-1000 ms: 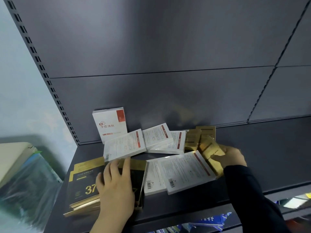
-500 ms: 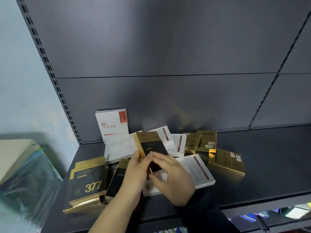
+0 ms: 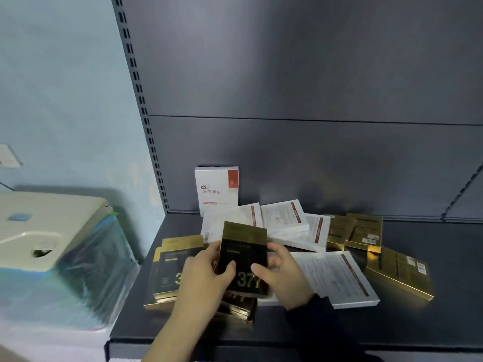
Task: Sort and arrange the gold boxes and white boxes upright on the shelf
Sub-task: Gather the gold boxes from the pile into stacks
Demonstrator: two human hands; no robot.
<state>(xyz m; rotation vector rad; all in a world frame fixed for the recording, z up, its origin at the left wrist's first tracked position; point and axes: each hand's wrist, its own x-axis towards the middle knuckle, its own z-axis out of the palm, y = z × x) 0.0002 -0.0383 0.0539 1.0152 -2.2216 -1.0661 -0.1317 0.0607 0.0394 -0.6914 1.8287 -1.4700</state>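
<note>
- A gold box with a black face and "377" [image 3: 244, 259] is held upright, slightly tilted, near the shelf's [image 3: 444, 322] front.
- A stack of gold boxes [image 3: 167, 270] lies flat at the left, and more lie flat [image 3: 237, 308] under the held one.
- One white box with a red corner [image 3: 216, 190] stands upright against the back panel.
- Several white boxes [image 3: 285, 222] lie flat and overlapping at centre; another [image 3: 337, 278] lies nearer.
- Three gold boxes lie flat at the right: two far [image 3: 363, 232], one nearer [image 3: 398, 274].

Held gold box [image 3: 244, 259]: large gold "377" on black front. Flat gold box [image 3: 174, 267] near shelf's left edge: "3" visible. Upright white box [image 3: 216, 189]: red Chinese characters, unreadable.
</note>
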